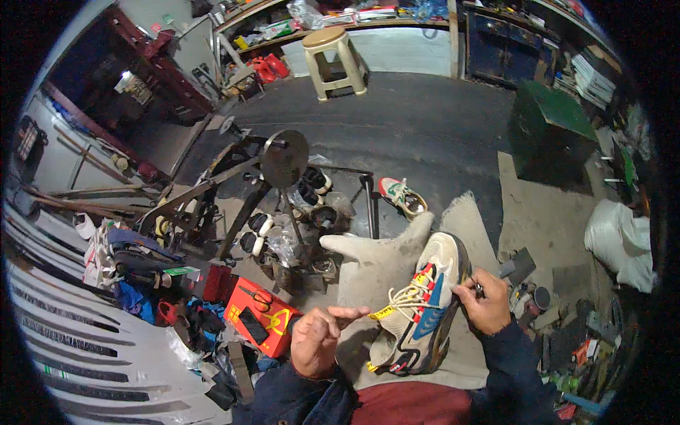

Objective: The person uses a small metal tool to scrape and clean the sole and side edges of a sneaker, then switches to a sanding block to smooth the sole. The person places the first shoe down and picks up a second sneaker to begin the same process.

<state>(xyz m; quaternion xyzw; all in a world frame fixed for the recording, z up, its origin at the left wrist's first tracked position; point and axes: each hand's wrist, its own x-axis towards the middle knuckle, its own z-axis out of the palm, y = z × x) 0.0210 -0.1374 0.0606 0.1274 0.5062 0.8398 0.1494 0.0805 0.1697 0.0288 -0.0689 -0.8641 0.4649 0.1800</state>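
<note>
A beige sneaker (425, 304) with blue and red side panels, a yellow tongue tab and cream laces lies across the cloth on my lap, toe away from me. My right hand (485, 301) is at the shoe's outer side, near the sole edge, its fingers pinched on a small dark metal tool (479, 290) that is mostly hidden. Left of the shoe is my left hand (319, 340), fingers curled and index finger reaching toward the tongue tab; whether something thin lies in it cannot be made out. A grey-beige cloth (368, 265) covers my legs.
Ahead stands another sneaker (402, 195), with a metal stand carrying a round disc (285, 157) to its left. A red box (265, 340) holds scissors (256, 296) and a black phone (253, 324). Farther off are a plastic stool (333, 60) and a green box (552, 131). Tools clutter the right.
</note>
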